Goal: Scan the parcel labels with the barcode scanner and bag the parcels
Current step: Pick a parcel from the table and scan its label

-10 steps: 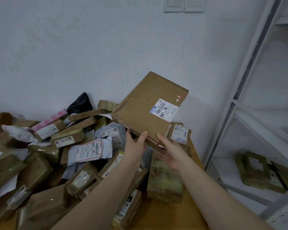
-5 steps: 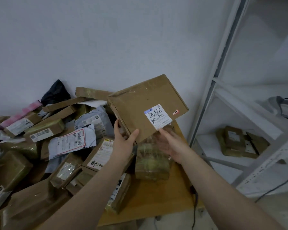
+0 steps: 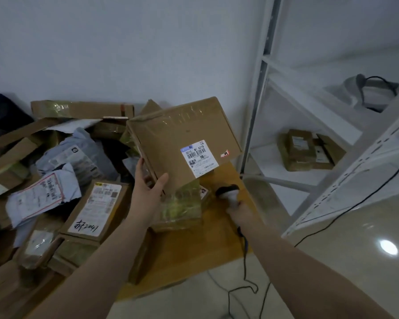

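A flat brown cardboard parcel [image 3: 177,137] is held up, tilted, above the table's right end. Its white barcode label [image 3: 199,158] faces me at its lower right. My left hand [image 3: 148,183] grips the parcel's lower left corner, thumb on the front face. My right hand [image 3: 240,211] holds the handle of a barcode scanner [image 3: 228,192], whose dark head points up towards the label from below. The scanner's cable [image 3: 244,268] hangs down to the floor.
A pile of taped boxes and grey mailer bags [image 3: 55,180] covers the wooden table [image 3: 219,229]. A white metal shelf rack [image 3: 309,157] stands to the right with parcels [image 3: 306,148] on a low shelf. Glossy floor lies at the lower right.
My right hand has let go of the parcel, dropped to the table's right end and taken hold of the scanner. The left hand alone now holds the parcel. The view has swung right.
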